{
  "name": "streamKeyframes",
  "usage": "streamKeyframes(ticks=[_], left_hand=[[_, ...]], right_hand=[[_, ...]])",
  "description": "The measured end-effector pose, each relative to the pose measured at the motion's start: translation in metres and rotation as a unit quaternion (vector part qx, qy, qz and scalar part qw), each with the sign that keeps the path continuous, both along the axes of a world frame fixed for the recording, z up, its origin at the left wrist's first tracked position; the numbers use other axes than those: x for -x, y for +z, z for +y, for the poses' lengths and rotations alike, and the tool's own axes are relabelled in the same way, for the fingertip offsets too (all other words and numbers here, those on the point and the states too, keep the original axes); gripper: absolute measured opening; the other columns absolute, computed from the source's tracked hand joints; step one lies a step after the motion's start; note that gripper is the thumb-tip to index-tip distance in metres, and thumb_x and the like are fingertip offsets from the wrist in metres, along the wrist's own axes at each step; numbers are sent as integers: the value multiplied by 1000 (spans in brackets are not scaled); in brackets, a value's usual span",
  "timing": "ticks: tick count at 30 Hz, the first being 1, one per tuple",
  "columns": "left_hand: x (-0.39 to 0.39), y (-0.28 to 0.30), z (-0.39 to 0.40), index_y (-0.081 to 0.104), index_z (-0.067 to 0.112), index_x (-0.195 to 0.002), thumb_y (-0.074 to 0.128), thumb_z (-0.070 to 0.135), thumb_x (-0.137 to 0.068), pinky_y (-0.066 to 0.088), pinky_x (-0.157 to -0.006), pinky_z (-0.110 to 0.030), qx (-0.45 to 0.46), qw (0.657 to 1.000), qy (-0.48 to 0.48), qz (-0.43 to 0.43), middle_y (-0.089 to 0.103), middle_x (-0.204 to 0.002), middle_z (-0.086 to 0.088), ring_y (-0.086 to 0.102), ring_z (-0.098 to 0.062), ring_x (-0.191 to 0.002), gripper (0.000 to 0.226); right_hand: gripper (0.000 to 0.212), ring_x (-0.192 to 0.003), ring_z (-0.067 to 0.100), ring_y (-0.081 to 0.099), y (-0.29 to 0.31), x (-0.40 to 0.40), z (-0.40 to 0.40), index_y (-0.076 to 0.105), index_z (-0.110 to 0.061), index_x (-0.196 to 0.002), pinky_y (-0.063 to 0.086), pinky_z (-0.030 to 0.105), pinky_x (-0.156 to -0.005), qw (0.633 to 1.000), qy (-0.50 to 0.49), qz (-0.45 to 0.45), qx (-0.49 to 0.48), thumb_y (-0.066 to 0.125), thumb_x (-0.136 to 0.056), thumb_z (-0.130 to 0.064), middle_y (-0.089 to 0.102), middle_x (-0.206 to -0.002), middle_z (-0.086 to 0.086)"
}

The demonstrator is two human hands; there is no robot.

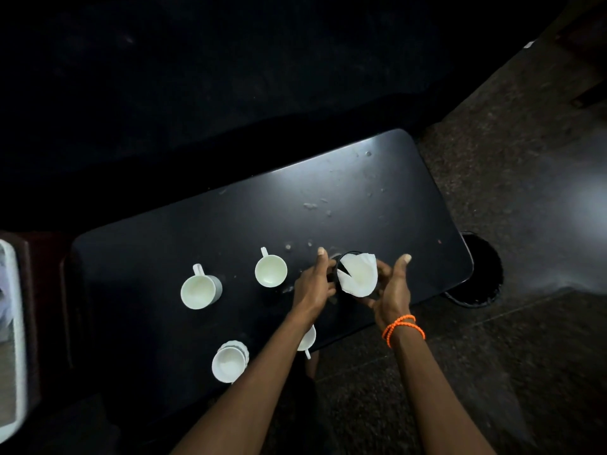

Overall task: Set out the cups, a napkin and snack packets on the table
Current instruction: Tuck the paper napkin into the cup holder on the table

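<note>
On the black table (pixel 230 224) stand several white cups: a mug (pixel 199 290) at left, a cup (pixel 271 270) in the middle, a ribbed cup (pixel 229 361) near the front edge, and one cup (pixel 308 339) partly hidden under my left forearm. My left hand (pixel 313 284) grips a black cup (pixel 338 267) by its side. A white napkin (pixel 358 274) sits folded into that cup's mouth. My right hand (pixel 392 287) cradles the cup and napkin from the right, fingers curled beneath. No snack packets are visible.
A white tray edge (pixel 11 323) shows at far left. A dark round bin (pixel 476 270) stands on the floor beyond the table's right end. Spill marks (pixel 310 205) dot the tabletop. A dark sofa fills the background.
</note>
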State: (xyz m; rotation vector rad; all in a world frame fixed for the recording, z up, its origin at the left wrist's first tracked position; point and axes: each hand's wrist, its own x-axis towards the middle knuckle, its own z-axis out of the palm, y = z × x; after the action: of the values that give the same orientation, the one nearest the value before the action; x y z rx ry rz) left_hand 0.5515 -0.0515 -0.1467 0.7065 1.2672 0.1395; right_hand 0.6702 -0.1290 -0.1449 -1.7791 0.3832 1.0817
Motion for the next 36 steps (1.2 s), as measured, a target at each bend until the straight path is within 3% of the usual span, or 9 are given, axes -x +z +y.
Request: streamKeyframes(ticks=[7,9,12,15,19,22,26,32,36], left_hand=[[7,0,-1,71,19,-131,30,69,-104,49,-113,-52,-28,999,-29,27,71,-137,-8,67,-28,-126,71],[8,5,1,77,23,-120,30,74,-98,47,-114,-52,-61,996,-37,53,73,-132,-5,65,-27,-127,73],[8,18,9,80,29,-97,31,77,-87,49,-112,-52,-85,994,-31,55,76,-125,-4,66,-28,-123,70],[12,29,21,79,28,-100,37,74,-91,51,-110,-52,-103,994,3,45,75,-126,-5,65,-26,-122,63],[33,44,49,73,30,-93,39,63,-104,52,-108,-52,-132,989,54,39,74,-118,-3,66,-26,-119,48],[61,57,75,73,32,-92,40,64,-103,53,-107,-53,-149,983,96,37,73,-125,-6,66,-27,-120,47],[115,70,107,72,32,-94,40,64,-103,52,-109,-52,-164,974,152,44,73,-128,-4,64,-25,-122,47],[234,83,146,76,18,-110,40,61,-105,53,-107,-53,-198,931,290,101,74,-125,-8,67,-23,-119,57],[327,83,164,75,9,-110,38,57,-107,54,-106,-55,-192,896,380,125,74,-120,-13,69,-26,-114,60]], right_hand=[[90,-101,25,72,3,-3,5,79,-22,-102,58,43,-78,998,42,-25,33,21,-84,-89,80,-105,1],[88,-97,25,73,7,-7,12,80,-19,-95,57,38,-74,993,47,-86,68,22,-88,-86,80,-102,5],[83,-102,27,71,19,-14,32,80,-15,-95,53,41,-95,972,49,-200,114,24,-94,-77,78,-105,7],[77,-103,21,68,37,-14,59,80,-14,-99,42,30,-91,954,92,-274,81,29,-98,-71,78,-108,7],[74,-106,21,66,63,7,100,78,-13,-106,42,32,-90,923,165,-347,23,31,-99,-70,76,-110,5],[73,-99,22,67,76,38,135,77,-14,-102,43,32,-84,903,219,-370,-13,30,-99,-69,73,-99,1],[75,-89,33,67,82,93,177,70,3,-88,53,45,-79,869,274,-408,-51,36,-100,-63,74,-92,20],[45,-83,10,65,76,203,232,77,-18,-90,42,14,-69,825,382,-397,-123,53,-97,-55,74,-87,-4],[33,-85,14,69,67,289,260,79,-15,-92,51,23,-76,791,430,-405,-160,62,-95,-44,76,-90,0]])
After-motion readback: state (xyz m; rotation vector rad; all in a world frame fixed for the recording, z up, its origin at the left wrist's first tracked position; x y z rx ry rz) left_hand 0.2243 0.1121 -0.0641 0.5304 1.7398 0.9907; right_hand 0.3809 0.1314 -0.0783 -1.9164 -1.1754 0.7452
